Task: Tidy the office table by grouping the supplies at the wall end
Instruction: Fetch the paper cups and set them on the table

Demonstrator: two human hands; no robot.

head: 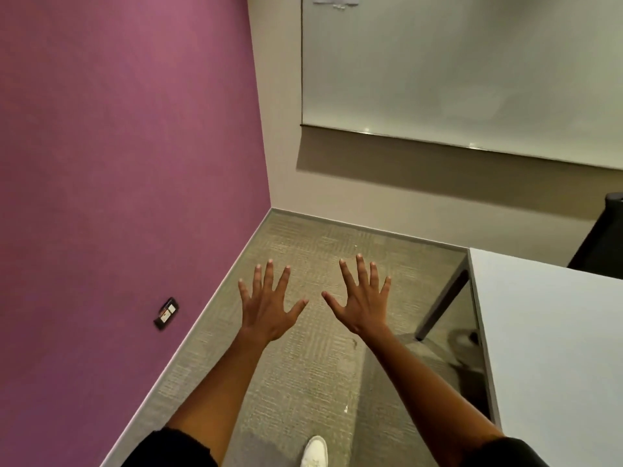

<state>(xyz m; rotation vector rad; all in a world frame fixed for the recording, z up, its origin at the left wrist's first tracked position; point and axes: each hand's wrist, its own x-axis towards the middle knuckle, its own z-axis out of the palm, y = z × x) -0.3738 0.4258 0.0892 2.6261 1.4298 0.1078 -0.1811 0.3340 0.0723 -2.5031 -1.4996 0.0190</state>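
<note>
My left hand [268, 306] and my right hand [362, 303] are stretched out in front of me over the carpet, backs up, fingers spread straight. Neither holds anything. A corner of the white office table [546, 348] shows at the right, its visible top bare. No supplies are in view. Both hands are to the left of the table and do not touch it.
A purple wall [118, 163] with a low socket [166, 313] runs along the left. A whiteboard [455, 69] hangs on the beige wall ahead. A dark chair [603, 237] stands behind the table. A dark table leg [441, 305] slants down. My white shoe [315, 451] is on the carpet.
</note>
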